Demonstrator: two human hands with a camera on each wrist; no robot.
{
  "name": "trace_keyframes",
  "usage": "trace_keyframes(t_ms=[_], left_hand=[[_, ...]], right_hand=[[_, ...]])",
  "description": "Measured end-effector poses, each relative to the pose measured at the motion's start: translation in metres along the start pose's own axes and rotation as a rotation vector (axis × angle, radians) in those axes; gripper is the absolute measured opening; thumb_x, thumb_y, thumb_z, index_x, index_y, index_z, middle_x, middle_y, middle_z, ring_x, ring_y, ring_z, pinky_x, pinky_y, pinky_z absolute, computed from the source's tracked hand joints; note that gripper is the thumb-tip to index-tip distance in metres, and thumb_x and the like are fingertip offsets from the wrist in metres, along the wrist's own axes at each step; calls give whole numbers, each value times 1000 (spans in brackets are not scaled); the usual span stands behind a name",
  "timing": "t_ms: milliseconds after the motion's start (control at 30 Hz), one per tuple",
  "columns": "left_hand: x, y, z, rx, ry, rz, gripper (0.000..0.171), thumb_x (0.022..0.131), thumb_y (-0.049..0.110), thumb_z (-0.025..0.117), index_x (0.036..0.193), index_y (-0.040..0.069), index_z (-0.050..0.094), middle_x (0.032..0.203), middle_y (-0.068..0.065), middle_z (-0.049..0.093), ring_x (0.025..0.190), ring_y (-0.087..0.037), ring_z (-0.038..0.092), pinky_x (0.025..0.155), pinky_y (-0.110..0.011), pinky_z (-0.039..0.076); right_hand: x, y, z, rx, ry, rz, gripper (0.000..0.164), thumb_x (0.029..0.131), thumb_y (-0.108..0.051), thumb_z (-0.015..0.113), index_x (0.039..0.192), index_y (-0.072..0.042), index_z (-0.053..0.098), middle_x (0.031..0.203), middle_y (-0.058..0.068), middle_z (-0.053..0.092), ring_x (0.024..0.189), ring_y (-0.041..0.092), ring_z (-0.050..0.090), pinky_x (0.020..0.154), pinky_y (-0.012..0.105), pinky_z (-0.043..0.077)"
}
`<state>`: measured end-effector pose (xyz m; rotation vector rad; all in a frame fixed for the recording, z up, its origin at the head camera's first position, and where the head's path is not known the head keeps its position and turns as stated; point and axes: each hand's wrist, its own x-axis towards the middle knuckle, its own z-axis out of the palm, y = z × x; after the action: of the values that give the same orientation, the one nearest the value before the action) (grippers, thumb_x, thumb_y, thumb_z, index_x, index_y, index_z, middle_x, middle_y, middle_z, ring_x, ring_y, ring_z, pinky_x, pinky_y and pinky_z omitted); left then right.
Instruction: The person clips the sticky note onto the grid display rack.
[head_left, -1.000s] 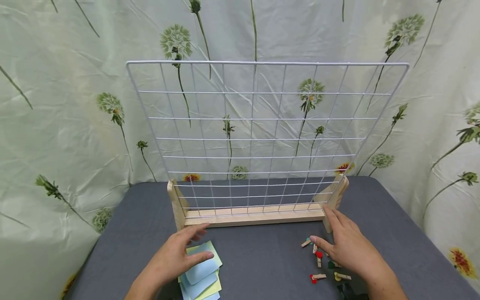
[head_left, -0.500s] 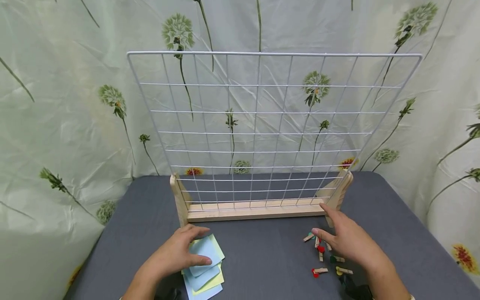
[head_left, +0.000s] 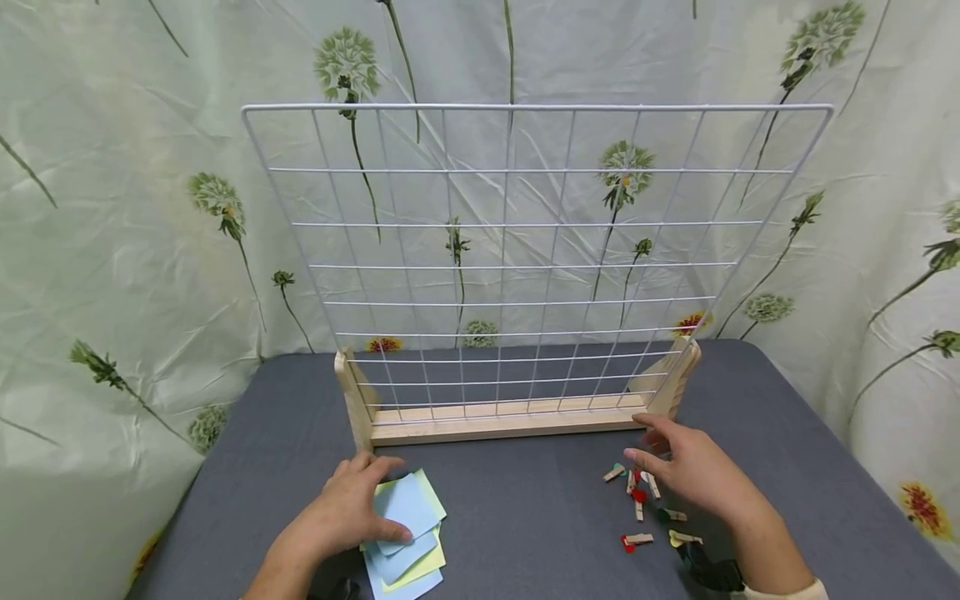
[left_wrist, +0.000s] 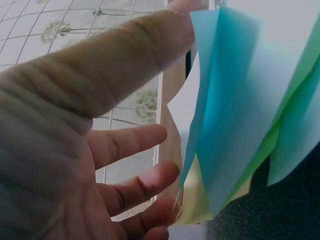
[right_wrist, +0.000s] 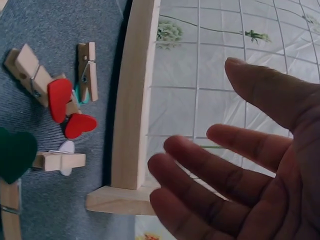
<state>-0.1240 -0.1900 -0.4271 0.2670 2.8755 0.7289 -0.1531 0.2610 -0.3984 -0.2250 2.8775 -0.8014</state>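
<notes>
My left hand (head_left: 341, 510) is at the left edge of a fanned stack of blue and yellow-green paper sheets (head_left: 411, 565). Its thumb reaches over the sheets, and in the left wrist view the loosely bent fingers (left_wrist: 145, 182) come right to the edges of the blue paper (left_wrist: 235, 100). On the right, my right hand (head_left: 705, 473) hovers beside several small wooden clothespins, some with red hearts (head_left: 639, 495). In the right wrist view its fingers are spread and relaxed, holding nothing. A clothespin with a white heart (right_wrist: 62, 160) and a green heart (right_wrist: 17, 156) lie nearby.
Behind both hands stands a white wire grid (head_left: 502, 170) on a wooden base (head_left: 502, 428), at the middle of the dark grey table (head_left: 525, 517). A flower-print cloth (head_left: 135, 275) hangs behind it. A black object (head_left: 708, 571) sits near my right wrist.
My left hand has shifted slightly left and lower over the paper stack. The right hand's fingers have bent a little more near the base's right end. The head view has tilted slightly.
</notes>
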Motion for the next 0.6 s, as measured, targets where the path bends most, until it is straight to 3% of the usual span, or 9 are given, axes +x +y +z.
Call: trace_keyframes(t_ms=[300, 467, 600], left_hand=[[2, -2, -2, 59, 43, -57, 86, 58, 46, 97, 132, 16, 64, 110, -5, 57, 101, -27, 49, 89, -51, 44], [3, -5, -4, 64, 13, -96, 83, 62, 43, 96, 132, 15, 64, 122, -9, 63, 106, -29, 53, 93, -57, 45], [5, -7, -5, 64, -27, -126, 79, 63, 42, 96, 130, 15, 66, 111, -4, 68, 99, -23, 54, 88, -51, 46]], right_hand=[[3, 6, 6, 86, -41, -9, 64, 93, -40, 74, 141, -2, 55, 108, 5, 72, 98, 22, 68, 78, 42, 57], [3, 5, 7, 80, -72, 0, 64, 92, -41, 74, 140, -2, 56, 103, 3, 71, 91, 16, 65, 75, 37, 55], [3, 5, 7, 56, -67, -8, 62, 93, -38, 75, 138, 0, 57, 101, 3, 72, 88, 15, 65, 74, 37, 55]])
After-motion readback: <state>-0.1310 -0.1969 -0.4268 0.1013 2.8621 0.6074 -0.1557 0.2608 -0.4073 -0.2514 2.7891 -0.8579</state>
